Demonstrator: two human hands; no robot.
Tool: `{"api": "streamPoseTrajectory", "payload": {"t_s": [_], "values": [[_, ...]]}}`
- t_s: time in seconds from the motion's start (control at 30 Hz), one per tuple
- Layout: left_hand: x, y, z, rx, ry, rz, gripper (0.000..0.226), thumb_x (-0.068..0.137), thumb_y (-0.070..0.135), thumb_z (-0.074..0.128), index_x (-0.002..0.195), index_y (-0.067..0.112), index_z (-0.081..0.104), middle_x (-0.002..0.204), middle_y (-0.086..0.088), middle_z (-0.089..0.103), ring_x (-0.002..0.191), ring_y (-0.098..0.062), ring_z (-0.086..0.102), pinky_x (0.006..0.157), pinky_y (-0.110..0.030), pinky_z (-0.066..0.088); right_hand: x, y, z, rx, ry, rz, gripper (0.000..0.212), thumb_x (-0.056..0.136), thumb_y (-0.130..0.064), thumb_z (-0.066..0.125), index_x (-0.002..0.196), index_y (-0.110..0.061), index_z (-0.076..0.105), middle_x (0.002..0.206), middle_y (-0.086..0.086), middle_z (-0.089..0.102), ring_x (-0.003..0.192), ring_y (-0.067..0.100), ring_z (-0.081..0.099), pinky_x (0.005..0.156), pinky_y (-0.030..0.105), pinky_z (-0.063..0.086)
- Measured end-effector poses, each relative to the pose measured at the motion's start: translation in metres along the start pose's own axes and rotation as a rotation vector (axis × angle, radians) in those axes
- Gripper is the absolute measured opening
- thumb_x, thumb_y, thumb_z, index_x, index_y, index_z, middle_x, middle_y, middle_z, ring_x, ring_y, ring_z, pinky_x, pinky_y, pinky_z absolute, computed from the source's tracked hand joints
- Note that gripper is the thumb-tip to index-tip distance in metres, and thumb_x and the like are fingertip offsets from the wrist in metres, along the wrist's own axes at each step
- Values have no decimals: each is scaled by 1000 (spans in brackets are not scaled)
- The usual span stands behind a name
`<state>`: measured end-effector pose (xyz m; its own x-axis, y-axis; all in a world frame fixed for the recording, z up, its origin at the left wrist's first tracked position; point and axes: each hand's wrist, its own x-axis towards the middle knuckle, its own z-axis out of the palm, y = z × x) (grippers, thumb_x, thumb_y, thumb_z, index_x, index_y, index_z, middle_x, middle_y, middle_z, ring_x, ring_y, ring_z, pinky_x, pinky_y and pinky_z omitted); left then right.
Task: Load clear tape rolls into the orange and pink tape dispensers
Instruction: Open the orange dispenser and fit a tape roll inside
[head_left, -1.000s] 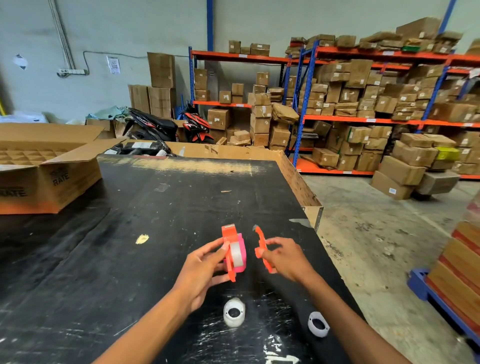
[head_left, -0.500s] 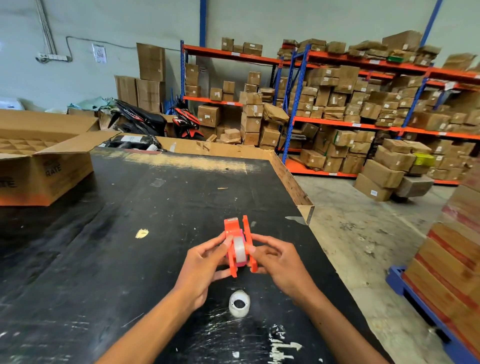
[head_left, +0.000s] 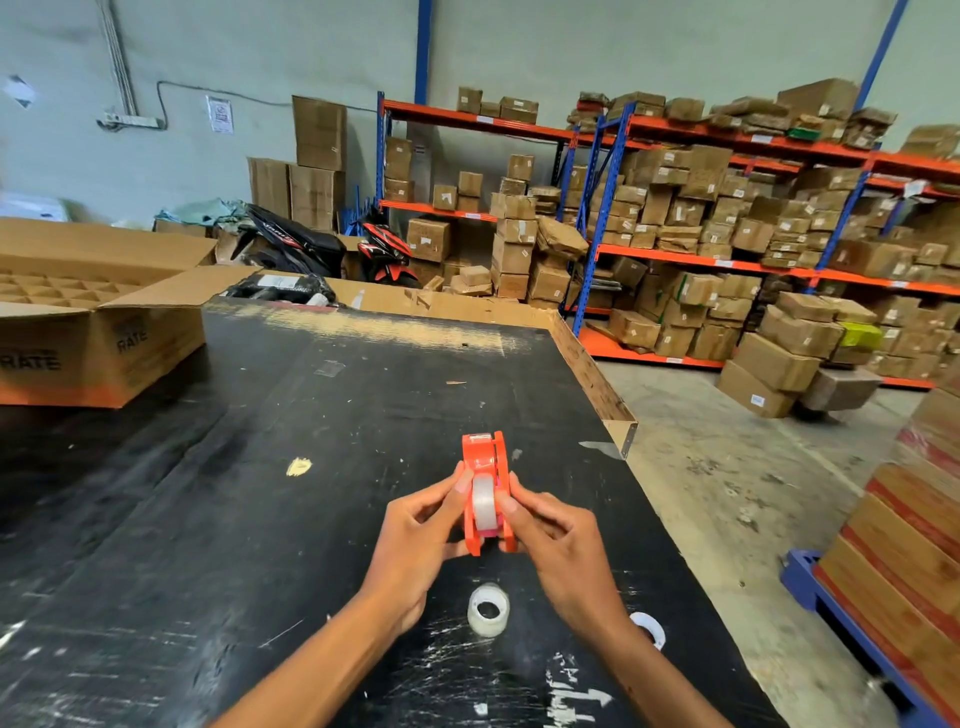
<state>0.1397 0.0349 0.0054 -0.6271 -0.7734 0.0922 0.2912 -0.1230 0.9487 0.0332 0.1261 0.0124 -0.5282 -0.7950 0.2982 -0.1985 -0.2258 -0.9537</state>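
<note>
An orange tape dispenser (head_left: 480, 457) with pink inside is held upright above the black table (head_left: 260, 519), its two orange side plates pressed together. A clear tape roll (head_left: 483, 501) sits between the plates. My left hand (head_left: 421, 540) pinches the left plate and my right hand (head_left: 556, 545) pinches the right plate. A second clear tape roll (head_left: 487, 616) lies on the table just below my hands. A third roll (head_left: 649, 629) shows partly behind my right wrist.
An open cardboard box (head_left: 104, 332) with dividers stands at the table's left back. The table's right edge (head_left: 613, 410) drops to a concrete floor. Stacked boxes on a blue pallet (head_left: 909, 545) stand at the right; shelving with cartons (head_left: 727, 234) fills the background.
A second ago my right hand held the orange side plate apart from the dispenser. It has since been brought against the dispenser, and both hands now press the halves together around the roll.
</note>
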Motion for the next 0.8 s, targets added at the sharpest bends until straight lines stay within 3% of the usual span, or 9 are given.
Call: {"api": "streamPoseTrajectory", "payload": {"t_s": [0.13, 0.27, 0.33, 0.4, 0.47, 0.57, 0.7, 0.8], "values": [[-2, 2, 2, 17, -17, 21, 26, 92, 26, 55, 107, 15, 74, 96, -6, 79, 73, -10, 73, 56, -20, 54, 0, 1, -4, -44, -17, -28, 15, 87, -19, 63, 92, -23, 77, 86, 28, 61, 65, 10, 61, 64, 25, 56], [-2, 1, 1, 44, -26, 27, 26, 91, 26, 56, 109, 21, 74, 95, -4, 79, 76, -12, 72, 60, -23, 55, 0, 6, -5, -127, -22, -50, 20, 90, -19, 60, 94, -8, 76, 77, 18, 57, 60, 4, 57, 60, 21, 53], [-1, 2, -2, 66, -33, 26, 27, 91, 28, 55, 110, 20, 73, 92, -6, 79, 73, -14, 70, 60, -24, 54, 0, 6, -5, -175, -48, -51, 20, 91, -22, 59, 92, -12, 77, 77, 18, 60, 62, 5, 58, 62, 30, 56], [0, 3, -2, 96, -25, 25, 28, 92, 27, 55, 112, 18, 73, 91, -6, 78, 70, -12, 69, 58, -24, 54, 3, 3, -8, -228, -96, -45, 18, 91, -25, 59, 90, -27, 77, 80, 8, 72, 70, 7, 64, 70, 39, 58], [3, 4, -2, 112, -14, 27, 29, 91, 26, 56, 114, 18, 71, 94, -5, 78, 71, -10, 69, 57, -24, 54, 10, -1, -13, -212, -99, -46, 21, 92, -27, 58, 99, -41, 71, 88, 1, 77, 79, 3, 68, 74, 29, 59], [4, 6, 2, 136, -41, 60, 29, 90, 24, 58, 116, 19, 70, 102, -5, 78, 81, -15, 68, 59, -28, 56, 26, -10, -20, -168, -32, -23, 37, 92, -28, 56, 129, -25, 56, 98, 9, 75, 89, 3, 69, 80, 27, 59], [5, 9, 7, 158, -90, 106, 25, 82, 29, 60, 103, 30, 73, 100, 0, 78, 82, -16, 69, 64, -33, 58, 35, -11, -20, -198, 18, -62, 38, 93, -26, 57, 130, -17, 58, 117, 5, 70, 101, 10, 69, 84, 36, 60], [10, 8, 6, 185, -76, 144, 29, 85, 23, 60, 111, 19, 72, 108, -17, 73, 84, -23, 70, 67, -38, 60, 37, -9, -19, -226, 38, -79, 38, 93, -26, 57, 131, -19, 57, 116, 1, 69, 106, 9, 67, 94, 41, 55]]}}
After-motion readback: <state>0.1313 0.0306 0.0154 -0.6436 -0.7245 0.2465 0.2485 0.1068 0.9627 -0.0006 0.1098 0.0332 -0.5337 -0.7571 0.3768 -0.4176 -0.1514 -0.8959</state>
